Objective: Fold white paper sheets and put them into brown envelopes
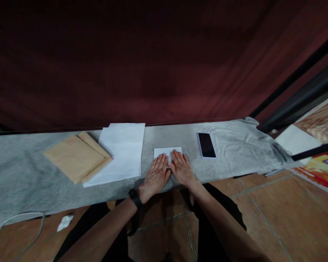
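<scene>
A small folded sheet of white paper [164, 150] lies on the grey cloth in front of me. My left hand [157, 172] rests flat on its left part, fingers stretched forward. On the right part lies my right hand [182, 169], palm down with the fingers extended. The two thumbs come close together near the middle, and both hands cover the paper's near side. To the left is a stack of white paper sheets [125, 149], partly under a pile of brown envelopes [75, 154].
A phone [207, 145] with a dark screen lies right of my hands. Grey cloth [235, 149] covers the long narrow surface, with a dark red curtain [153, 72] behind it. A white cable [41, 225] hangs at the lower left. Crumpled tissue [65, 222] lies on the tiled floor.
</scene>
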Action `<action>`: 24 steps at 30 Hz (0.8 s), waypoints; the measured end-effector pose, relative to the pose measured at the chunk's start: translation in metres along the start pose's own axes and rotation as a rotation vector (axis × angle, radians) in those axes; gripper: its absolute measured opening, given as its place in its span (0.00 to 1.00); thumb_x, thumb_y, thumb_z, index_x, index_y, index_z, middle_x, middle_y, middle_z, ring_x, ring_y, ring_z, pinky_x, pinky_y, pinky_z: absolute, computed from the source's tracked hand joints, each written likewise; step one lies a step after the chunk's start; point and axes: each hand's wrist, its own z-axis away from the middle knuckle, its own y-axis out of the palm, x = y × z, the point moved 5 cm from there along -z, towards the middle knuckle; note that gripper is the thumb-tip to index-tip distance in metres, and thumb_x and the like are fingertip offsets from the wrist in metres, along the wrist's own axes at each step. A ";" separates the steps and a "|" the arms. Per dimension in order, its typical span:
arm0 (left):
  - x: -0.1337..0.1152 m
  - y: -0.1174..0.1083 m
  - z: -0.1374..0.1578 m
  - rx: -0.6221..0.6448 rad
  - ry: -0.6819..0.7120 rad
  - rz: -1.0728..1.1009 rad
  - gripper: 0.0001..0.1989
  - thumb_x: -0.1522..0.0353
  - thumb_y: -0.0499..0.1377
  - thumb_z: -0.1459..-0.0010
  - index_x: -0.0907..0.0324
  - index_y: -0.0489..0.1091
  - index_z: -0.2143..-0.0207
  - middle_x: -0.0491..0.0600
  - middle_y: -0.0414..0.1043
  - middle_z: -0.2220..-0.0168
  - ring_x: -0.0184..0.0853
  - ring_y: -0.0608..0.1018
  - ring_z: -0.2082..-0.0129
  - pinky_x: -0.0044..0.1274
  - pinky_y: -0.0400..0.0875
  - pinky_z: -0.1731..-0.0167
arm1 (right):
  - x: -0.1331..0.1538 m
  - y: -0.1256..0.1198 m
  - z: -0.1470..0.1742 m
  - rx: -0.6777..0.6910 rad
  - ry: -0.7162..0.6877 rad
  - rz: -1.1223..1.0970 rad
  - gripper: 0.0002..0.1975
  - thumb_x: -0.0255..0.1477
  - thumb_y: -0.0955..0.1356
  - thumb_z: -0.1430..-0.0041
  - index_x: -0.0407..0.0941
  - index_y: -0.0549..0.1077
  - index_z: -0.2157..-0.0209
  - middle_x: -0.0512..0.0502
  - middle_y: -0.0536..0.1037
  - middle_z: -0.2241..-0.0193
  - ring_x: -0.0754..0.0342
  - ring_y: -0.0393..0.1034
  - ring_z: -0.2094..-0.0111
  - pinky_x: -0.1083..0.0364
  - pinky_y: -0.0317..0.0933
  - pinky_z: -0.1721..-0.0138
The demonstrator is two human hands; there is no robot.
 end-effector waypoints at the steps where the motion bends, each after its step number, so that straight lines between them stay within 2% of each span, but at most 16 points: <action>1: 0.002 -0.002 0.001 -0.007 -0.013 -0.001 0.30 0.64 0.45 0.31 0.72 0.52 0.32 0.65 0.52 0.30 0.45 0.51 0.29 0.40 0.55 0.33 | -0.004 0.000 0.001 -0.014 0.013 0.019 0.29 0.38 0.54 0.27 0.40 0.55 0.31 0.40 0.57 0.31 0.46 0.49 0.30 0.43 0.42 0.31; 7: 0.011 -0.008 0.008 -0.027 -0.103 -0.009 0.31 0.61 0.46 0.30 0.71 0.50 0.31 0.64 0.51 0.30 0.45 0.52 0.29 0.39 0.55 0.33 | -0.018 -0.002 0.002 -0.070 0.099 0.096 0.29 0.37 0.55 0.27 0.38 0.56 0.31 0.38 0.57 0.32 0.43 0.54 0.32 0.42 0.45 0.33; 12: 0.014 -0.007 0.010 -0.031 -0.198 -0.056 0.32 0.61 0.44 0.30 0.72 0.49 0.31 0.63 0.51 0.30 0.44 0.51 0.29 0.39 0.53 0.32 | -0.020 -0.006 0.002 -0.065 0.163 0.115 0.29 0.36 0.56 0.27 0.36 0.57 0.32 0.36 0.58 0.32 0.42 0.56 0.33 0.43 0.47 0.33; 24: 0.009 -0.015 0.007 0.019 -0.244 -0.087 0.31 0.60 0.44 0.31 0.73 0.53 0.33 0.64 0.52 0.31 0.44 0.54 0.29 0.37 0.52 0.32 | -0.018 -0.011 0.005 -0.071 0.195 0.039 0.28 0.34 0.56 0.28 0.35 0.57 0.32 0.33 0.60 0.33 0.42 0.53 0.32 0.41 0.46 0.33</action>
